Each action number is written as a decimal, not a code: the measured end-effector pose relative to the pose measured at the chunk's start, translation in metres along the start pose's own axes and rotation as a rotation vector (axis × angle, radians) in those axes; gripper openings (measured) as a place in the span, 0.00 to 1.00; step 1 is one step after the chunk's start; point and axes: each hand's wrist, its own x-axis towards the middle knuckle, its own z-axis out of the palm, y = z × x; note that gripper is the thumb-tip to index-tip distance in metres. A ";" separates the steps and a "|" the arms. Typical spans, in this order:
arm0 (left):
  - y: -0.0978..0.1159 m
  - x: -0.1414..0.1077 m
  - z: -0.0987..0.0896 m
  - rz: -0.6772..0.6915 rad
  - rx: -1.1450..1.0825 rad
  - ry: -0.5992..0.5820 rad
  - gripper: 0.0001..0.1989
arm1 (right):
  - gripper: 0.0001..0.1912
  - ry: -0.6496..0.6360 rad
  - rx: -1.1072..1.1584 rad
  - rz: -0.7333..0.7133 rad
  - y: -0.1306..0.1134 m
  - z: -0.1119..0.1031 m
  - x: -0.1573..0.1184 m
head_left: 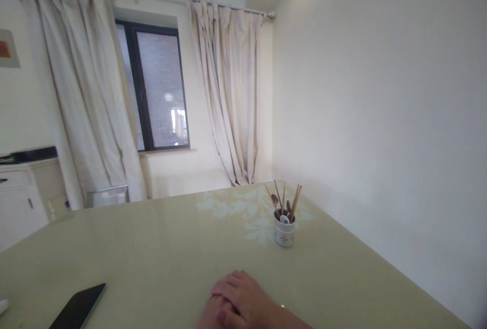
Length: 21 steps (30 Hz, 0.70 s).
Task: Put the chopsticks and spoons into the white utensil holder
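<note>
My right hand [245, 296] lies over my left hand [213, 311] at the bottom middle of the head view, above the green table [152, 248]. The right fingers wrap over the left hand, which is mostly covered. Of the left hand's fingers, too little shows to tell how they are held. Beyond the hands, a white cup [284, 234] stands upright on the table, with wooden chopsticks [296, 202] and several spoons [275, 200] in it. Neither hand touches the cup.
A dark flat object [79, 308] lies on the table at the lower left, beside a small white thing [3, 305] at the frame's edge. A wall [380, 116] runs along the table's right side. Curtains [236, 90] hang beyond the far edge.
</note>
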 end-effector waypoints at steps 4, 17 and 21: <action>0.015 0.000 -0.015 -0.031 0.038 -0.204 0.22 | 0.33 -0.003 0.031 0.003 -0.011 -0.009 -0.002; 0.027 0.000 -0.034 0.110 0.051 -0.173 0.22 | 0.44 1.275 -0.361 0.387 0.071 -0.114 -0.039; 0.027 0.002 -0.035 0.079 0.055 -0.227 0.23 | 0.56 1.224 -0.066 0.696 0.109 -0.123 -0.053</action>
